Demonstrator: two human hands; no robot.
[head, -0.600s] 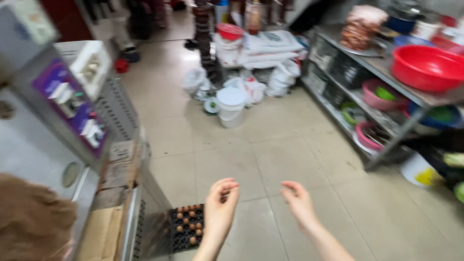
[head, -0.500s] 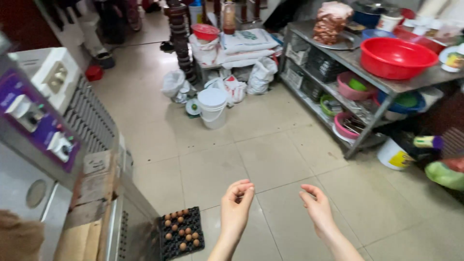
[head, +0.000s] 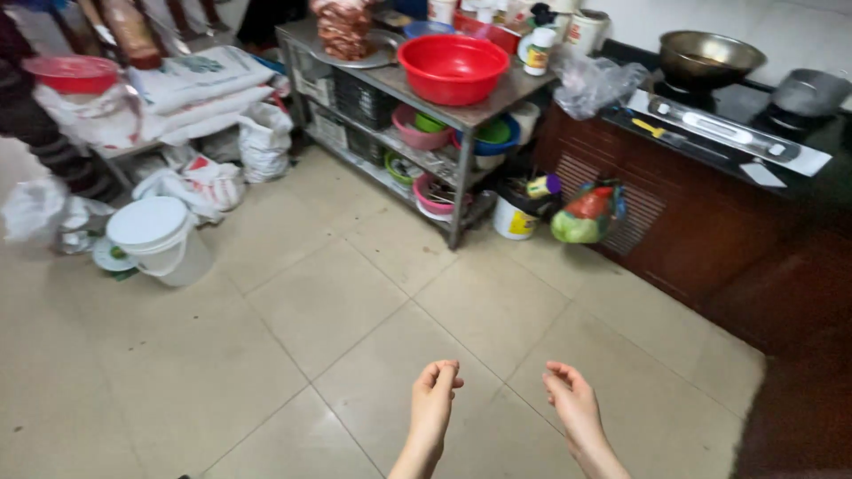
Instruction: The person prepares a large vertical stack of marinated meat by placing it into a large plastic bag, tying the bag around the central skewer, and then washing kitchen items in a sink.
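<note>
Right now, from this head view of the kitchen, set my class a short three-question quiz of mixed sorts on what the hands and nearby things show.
1. True or false: the left hand and the right hand both hold nothing.
2. Multiple choice: the red basin sits
A. on the floor
B. on top of the metal shelf rack
C. on the stove
3. Fill the gap: the white bucket on the tiled floor is closed by a ____ lid.

Key: 1 true; 2 B; 3 white.
</note>
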